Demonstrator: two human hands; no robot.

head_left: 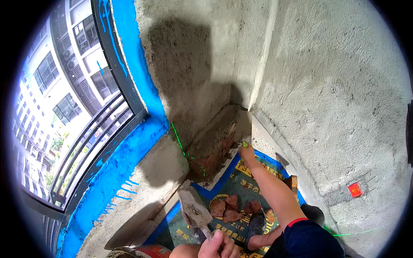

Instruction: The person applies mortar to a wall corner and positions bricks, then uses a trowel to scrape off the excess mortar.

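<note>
My left hand [219, 247] is wrapped round the handle of a trowel [194, 210]. Its broad grey blade, smeared with mortar, points away from me. Stretched far forward, my right hand [247, 153] is closed on a yellow-green handle [245, 144] low in the wall corner. What that handle belongs to is hard to make out. Just left of this hand stands a low brick block [213, 150], its top coated with rough mortar. Red brick pieces [230, 207] lie on the printed green floor sheet [202, 234] between the trowel and my right arm.
Grey plastered walls meet behind the block. A blue-painted window surround [144, 99] runs along the left, beside black railings [86, 146]. A small red box [355, 190] is set in the right wall. A mortar-stained bucket [144, 251] stands at the lower left. Green laser lines cross the walls.
</note>
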